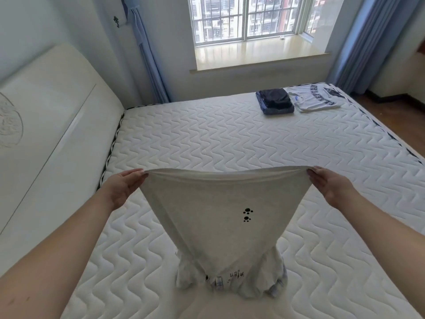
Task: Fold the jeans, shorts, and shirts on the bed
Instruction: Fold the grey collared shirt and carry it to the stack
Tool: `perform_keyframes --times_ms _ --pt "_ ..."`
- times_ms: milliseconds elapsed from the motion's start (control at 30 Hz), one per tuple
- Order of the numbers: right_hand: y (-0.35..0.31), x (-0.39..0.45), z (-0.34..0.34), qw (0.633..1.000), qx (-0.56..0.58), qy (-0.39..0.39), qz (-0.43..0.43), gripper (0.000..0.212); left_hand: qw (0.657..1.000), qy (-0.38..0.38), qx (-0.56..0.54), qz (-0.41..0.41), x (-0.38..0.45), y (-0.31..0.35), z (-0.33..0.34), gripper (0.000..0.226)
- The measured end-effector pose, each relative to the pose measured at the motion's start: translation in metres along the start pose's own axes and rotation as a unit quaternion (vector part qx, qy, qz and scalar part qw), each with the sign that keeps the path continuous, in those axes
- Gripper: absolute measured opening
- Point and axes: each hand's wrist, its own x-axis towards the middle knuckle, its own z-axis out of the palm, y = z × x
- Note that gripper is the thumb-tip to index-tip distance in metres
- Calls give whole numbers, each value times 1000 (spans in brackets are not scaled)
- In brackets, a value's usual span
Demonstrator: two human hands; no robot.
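A light grey shirt [220,217] with two small black paw prints hangs stretched between my hands above the near part of the bed. My left hand [125,187] pinches its left top corner. My right hand [328,184] pinches the right top corner. The shirt's lower end is bunched on the mattress [207,139] close to me. At the far right corner of the bed lie a folded dark blue stack of jeans or shorts [274,101] and a folded white shirt with dark lettering [315,96].
A cream padded headboard [46,116] runs along the left side of the bed. Beyond the bed are a window with a wide sill [253,51] and blue curtains [358,42]. Wooden floor [395,111] shows at the right.
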Motion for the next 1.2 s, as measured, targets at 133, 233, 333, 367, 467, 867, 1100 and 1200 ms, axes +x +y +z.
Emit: perform_keyframes --times_ms 133,233,333,367,467,867,1100,1200 --pt "-46 28 44 999 18 14 -27 19 998 56 9 8 30 49 21 28" --pt "-95 47 77 997 37 23 -69 21 996 73 22 52 49 97 36 30" --pt "-149 60 108 994 43 16 -102 16 992 78 16 100 55 146 53 24" --pt "-166 62 116 994 33 10 -106 12 990 80 12 114 56 161 57 20" --pt "-211 60 134 993 -3 -6 -115 11 985 82 20 150 54 201 70 15" --pt "-153 45 71 981 -105 -4 -161 12 985 65 74 145 21 126 49 18" --pt "18 42 -51 969 -236 46 -50 26 987 101 118 -34 -9 -93 5 28" --pt "84 33 -106 953 -290 84 16 29 975 124 128 -129 -38 -178 -9 29"
